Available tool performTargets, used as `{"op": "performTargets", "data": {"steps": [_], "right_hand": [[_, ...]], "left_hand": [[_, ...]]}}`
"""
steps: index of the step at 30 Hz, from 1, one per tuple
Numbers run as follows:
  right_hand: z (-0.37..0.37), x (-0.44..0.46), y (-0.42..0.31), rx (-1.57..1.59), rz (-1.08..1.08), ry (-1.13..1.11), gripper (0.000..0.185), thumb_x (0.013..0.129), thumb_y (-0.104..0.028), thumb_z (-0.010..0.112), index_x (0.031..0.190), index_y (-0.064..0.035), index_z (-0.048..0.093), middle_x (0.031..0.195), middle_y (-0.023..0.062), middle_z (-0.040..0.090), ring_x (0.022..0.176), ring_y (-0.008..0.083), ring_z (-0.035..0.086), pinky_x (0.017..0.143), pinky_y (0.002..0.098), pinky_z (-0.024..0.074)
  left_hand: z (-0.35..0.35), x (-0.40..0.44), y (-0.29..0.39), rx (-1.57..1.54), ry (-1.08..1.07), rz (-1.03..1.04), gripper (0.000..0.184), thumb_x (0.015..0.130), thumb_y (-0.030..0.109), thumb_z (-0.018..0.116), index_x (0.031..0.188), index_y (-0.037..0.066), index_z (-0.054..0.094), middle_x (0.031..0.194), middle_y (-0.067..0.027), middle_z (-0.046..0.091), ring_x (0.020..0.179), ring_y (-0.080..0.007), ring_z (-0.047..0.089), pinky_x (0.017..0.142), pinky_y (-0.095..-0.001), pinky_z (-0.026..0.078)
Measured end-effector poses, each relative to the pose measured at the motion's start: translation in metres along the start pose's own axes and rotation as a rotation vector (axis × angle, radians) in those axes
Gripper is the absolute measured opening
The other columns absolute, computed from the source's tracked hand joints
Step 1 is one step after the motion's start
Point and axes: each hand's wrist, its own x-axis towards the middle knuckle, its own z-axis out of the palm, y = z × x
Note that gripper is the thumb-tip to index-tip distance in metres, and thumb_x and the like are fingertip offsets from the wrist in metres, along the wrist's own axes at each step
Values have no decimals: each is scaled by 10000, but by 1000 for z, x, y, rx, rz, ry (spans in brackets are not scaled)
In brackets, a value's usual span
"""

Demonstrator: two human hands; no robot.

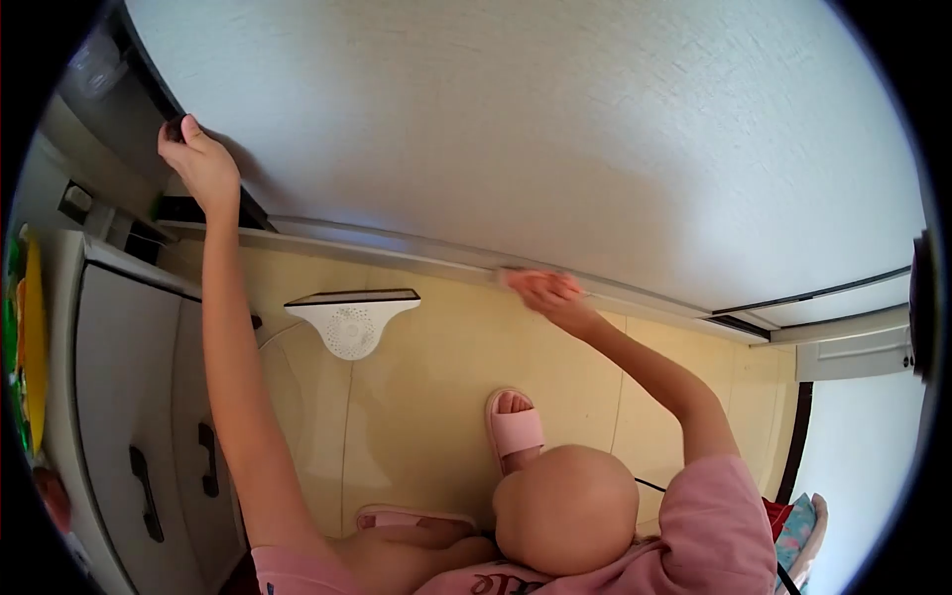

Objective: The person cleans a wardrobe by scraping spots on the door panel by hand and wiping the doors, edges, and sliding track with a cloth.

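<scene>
A large white sliding door panel [476, 129] with a dark edge fills the top of the view. My left hand [203, 164] curls its fingers around that dark edge, at the upper left. Lower and to the right, my right hand [550, 291] is at the pale bottom rail [416, 260] that runs along the floor below the panel. Its fingers are bent and blurred. Something pale pink shows at the fingertips, too smeared to name.
A white perforated device with a flat dark-edged top [349, 322] sits on the yellowish tile floor [416, 436]. Grey drawers [134, 397] with dark handles stand at left. My pink slipper [516, 429] is planted near the middle. Patterned fabric [796, 531] lies at lower right.
</scene>
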Motion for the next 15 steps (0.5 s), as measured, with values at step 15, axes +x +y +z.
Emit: {"op": "performTargets", "data": {"steps": [15], "right_hand": [[-48,-104,69,-552,-127,-227,573,764,-149,526,1311,-153,353,1252,-27,422,1128,171,416,953,334,348]], "left_hand": [[4,7,6,96,80,66,612,889,212,455,1314,-61,110,1310,-294,140,1197,-393,269,1005,-420,278]]}}
